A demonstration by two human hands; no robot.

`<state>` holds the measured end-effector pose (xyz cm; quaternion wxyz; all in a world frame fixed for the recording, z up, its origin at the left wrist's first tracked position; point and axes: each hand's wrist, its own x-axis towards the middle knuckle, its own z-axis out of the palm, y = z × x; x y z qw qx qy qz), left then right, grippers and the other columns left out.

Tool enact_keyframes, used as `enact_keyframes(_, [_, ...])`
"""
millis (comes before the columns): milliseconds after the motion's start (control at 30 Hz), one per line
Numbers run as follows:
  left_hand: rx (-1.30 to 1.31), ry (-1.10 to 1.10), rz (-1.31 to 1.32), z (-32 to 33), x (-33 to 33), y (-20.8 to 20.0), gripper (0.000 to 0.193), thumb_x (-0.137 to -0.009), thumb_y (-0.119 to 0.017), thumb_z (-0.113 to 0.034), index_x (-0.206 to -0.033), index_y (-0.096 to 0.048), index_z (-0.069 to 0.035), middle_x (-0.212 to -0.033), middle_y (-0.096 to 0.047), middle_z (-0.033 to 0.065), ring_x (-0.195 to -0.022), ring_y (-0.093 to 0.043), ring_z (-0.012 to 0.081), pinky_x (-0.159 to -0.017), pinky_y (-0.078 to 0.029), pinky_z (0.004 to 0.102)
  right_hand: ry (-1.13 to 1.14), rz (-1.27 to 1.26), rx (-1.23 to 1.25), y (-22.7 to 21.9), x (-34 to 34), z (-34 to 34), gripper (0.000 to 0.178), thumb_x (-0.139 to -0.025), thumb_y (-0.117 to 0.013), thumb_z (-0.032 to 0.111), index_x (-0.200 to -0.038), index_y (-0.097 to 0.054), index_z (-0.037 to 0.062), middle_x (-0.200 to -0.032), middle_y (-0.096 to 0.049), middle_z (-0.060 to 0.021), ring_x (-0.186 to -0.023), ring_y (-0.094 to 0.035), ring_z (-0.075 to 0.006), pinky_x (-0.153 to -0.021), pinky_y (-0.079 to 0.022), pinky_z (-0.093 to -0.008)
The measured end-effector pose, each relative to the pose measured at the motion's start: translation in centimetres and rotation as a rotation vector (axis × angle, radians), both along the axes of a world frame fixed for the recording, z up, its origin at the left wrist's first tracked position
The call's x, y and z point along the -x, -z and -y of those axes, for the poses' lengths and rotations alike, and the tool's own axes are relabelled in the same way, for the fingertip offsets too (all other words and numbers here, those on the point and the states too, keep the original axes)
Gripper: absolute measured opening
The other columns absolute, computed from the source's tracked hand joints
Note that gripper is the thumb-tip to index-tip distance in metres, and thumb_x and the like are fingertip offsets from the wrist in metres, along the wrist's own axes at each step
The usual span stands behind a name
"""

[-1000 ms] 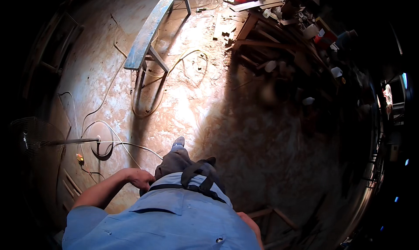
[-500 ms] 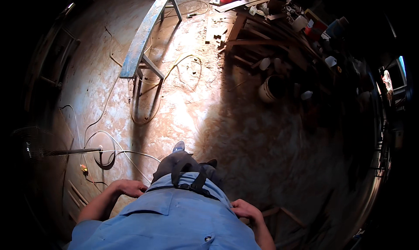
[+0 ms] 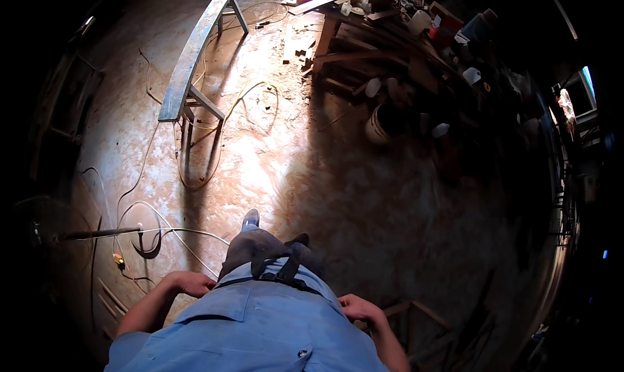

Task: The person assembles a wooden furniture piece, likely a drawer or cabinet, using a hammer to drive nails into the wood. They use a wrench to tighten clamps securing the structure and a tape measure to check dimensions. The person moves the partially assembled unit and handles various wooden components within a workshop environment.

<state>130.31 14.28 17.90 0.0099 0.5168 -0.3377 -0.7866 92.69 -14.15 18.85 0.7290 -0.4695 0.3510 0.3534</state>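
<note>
My left hand (image 3: 195,284) is at my left hip, against the side of the blue shirt (image 3: 273,323). Its fingers curl inward, and the tips are lost at the cloth. On the other side, my right hand (image 3: 356,307) is closed beside the shirt's right edge, its fingertips partly hidden. What either hand grips, if anything, cannot be made out. A dark strap with a buckle (image 3: 284,276) crosses my waist over the shirt. Below it show dark trousers and one shoe (image 3: 251,217) on the lit floor.
A long narrow bench (image 3: 188,60) stands ahead on the left, with a looped yellow cable (image 3: 223,157) beside it. A pole on a round base (image 3: 151,226) and more cords lie left. Ahead right are a cluttered wooden table (image 3: 325,44) and a bucket (image 3: 376,128). Wood pieces (image 3: 409,305) lie low right.
The view has shifted slightly, so the bench, table and bucket sit farther left. Both hands stay at my sides in much the same pose.
</note>
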Motion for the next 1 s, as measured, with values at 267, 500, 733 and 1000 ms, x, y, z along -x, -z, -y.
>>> enact_keyframes(267, [0.021,-0.185,-0.075,-0.5,2.0,-1.7,0.039,-0.090,-0.053,-0.020,-0.122,-0.055,0.003,-0.117,-0.064,0.0116,-0.104,-0.057,0.0169,-0.091,-0.045,0.0323,-0.253,0.030,0.036,-0.4,-0.8,2.6,0.031,-0.082,-0.065,0.028,-0.094,-0.068,-0.0003,-0.075,-0.062,0.0008,-0.067,-0.052,-0.0079,-0.061,-0.046,-0.0259])
enact_keyframes(500, [0.014,0.049,0.108,3.1,2.7,-0.4,0.039,-0.088,-0.054,-0.026,-0.115,-0.059,0.001,-0.109,-0.066,0.0160,-0.099,-0.062,0.0224,-0.087,-0.047,0.0351,-0.133,0.187,0.147,3.2,3.6,1.9,0.035,-0.082,-0.064,0.031,-0.098,-0.066,-0.0011,-0.071,-0.061,0.0000,-0.058,-0.049,-0.0080,-0.051,-0.041,-0.0274])
enact_keyframes(733, [0.051,0.163,0.091,5.1,2.3,0.5,0.044,-0.084,-0.058,-0.031,-0.115,-0.060,0.000,-0.107,-0.066,0.0201,-0.100,-0.063,0.0287,-0.084,-0.047,0.0375,-0.225,0.281,0.226,3.8,3.3,2.7,0.046,-0.080,-0.062,0.035,-0.108,-0.063,-0.0021,-0.094,-0.069,-0.0152,-0.082,-0.063,-0.0191,-0.075,-0.048,-0.0323])
enact_keyframes(1000, [0.077,0.531,0.138,13.4,-0.8,2.1,0.041,-0.081,-0.059,-0.031,-0.113,-0.062,-0.005,-0.108,-0.065,0.0205,-0.101,-0.062,0.0341,-0.085,-0.047,0.0398,-0.234,0.178,0.311,3.7,2.2,4.3,0.051,-0.082,-0.059,0.033,-0.121,-0.056,-0.0005,-0.118,-0.061,-0.0209,-0.108,-0.059,-0.0319,-0.091,-0.046,-0.0364])
